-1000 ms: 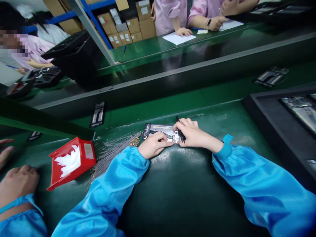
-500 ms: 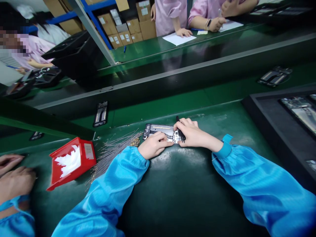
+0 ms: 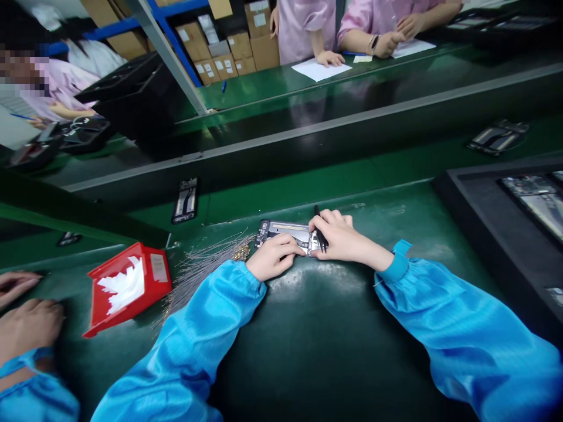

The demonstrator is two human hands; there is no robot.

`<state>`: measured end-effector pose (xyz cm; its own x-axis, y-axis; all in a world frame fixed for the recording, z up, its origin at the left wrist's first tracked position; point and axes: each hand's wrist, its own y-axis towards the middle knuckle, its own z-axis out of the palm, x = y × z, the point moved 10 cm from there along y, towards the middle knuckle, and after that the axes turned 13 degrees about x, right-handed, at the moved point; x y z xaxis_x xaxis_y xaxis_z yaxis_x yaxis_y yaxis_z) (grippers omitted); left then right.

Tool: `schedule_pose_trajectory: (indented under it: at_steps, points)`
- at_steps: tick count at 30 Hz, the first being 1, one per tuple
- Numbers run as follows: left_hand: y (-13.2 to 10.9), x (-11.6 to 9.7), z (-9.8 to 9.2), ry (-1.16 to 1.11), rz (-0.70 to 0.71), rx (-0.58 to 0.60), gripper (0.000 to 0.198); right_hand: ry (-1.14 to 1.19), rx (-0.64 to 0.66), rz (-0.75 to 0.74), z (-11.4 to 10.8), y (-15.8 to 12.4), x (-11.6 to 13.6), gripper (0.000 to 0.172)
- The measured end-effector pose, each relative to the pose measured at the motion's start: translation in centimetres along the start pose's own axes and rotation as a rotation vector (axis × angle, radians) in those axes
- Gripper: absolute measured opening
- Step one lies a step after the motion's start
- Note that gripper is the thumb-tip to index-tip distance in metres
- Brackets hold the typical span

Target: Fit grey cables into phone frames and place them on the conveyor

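Note:
An opened smartphone (image 3: 288, 228), its inner frame and circuit boards showing, lies flat on the green bench. My left hand (image 3: 273, 258) rests over its near edge, fingers bent and pressed against it. At the right end of the phone is my right hand (image 3: 336, 234), thumb and fingertips touching that end. Black tweezers (image 3: 321, 239) are tucked in the right hand, pointing down towards me. What the fingertips pinch at the boards is too small to make out. Beside my left wrist a bundle of thin grey cables (image 3: 200, 272) with gold ends is spread out.
A red bin (image 3: 153, 278) of white strips stands at the left, near a co-worker's hands (image 3: 33, 322). Other opened phones (image 3: 185, 200) lie on the green strip behind the bench. A black tray (image 3: 466, 199) holding phones is at the right. People in pink sit and stand opposite.
The phones on the strip behind have shifted a little to the right. My left fingers have drawn back slightly on the phone; my right hand has barely moved.

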<state>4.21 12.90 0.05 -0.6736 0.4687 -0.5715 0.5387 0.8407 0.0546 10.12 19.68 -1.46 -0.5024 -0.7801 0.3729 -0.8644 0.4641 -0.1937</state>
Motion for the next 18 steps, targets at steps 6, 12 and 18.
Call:
schedule_pose_trajectory:
  at_steps: [6, 12, 18]
  points:
    - [0.0, 0.0, -0.1, -0.043, 0.006, -0.01, 0.028, -0.008, 0.025, 0.013, 0.1, 0.5, -0.1, 0.041]
    - [0.0, -0.1, -0.1, -0.043, 0.012, -0.013, 0.028, -0.016, 0.069, 0.021, 0.2, 0.9, -0.2, 0.042]
    - [0.0, -0.1, 0.0, -0.032, 0.019, -0.003, 0.028, -0.071, 0.178, 0.12, 0.4, 1.6, 0.2, 0.043]
